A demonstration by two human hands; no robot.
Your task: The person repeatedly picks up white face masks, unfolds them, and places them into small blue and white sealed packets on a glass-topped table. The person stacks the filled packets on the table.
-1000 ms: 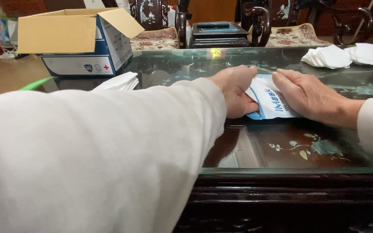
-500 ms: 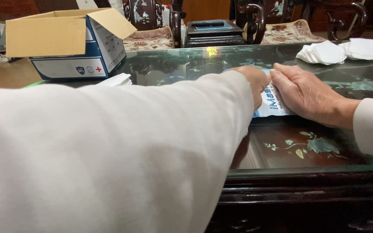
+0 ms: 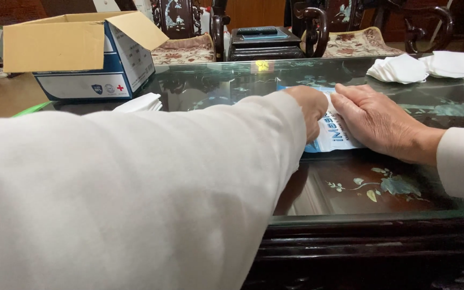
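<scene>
A flat white and blue plastic packet (image 3: 335, 134) lies on the glass-topped dark wooden table (image 3: 361, 225). My left hand (image 3: 311, 107) reaches far across in a wide white sleeve, its fingers curled down on the packet's left part. Flat on the packet's right part rests my right hand (image 3: 378, 124), fingers pointing left and touching the left hand. Most of the packet is hidden under the two hands.
An open cardboard box (image 3: 79, 53) with blue and white sides stands at the back left, a small stack of white masks (image 3: 142, 103) beside it. More white masks (image 3: 428, 67) are piled at the back right. Carved chairs and a dark box (image 3: 264, 43) stand behind the table.
Both hands stay pressed on the packet. My left hand has slid a little further over it, toward the right hand. The view has shifted slightly.
</scene>
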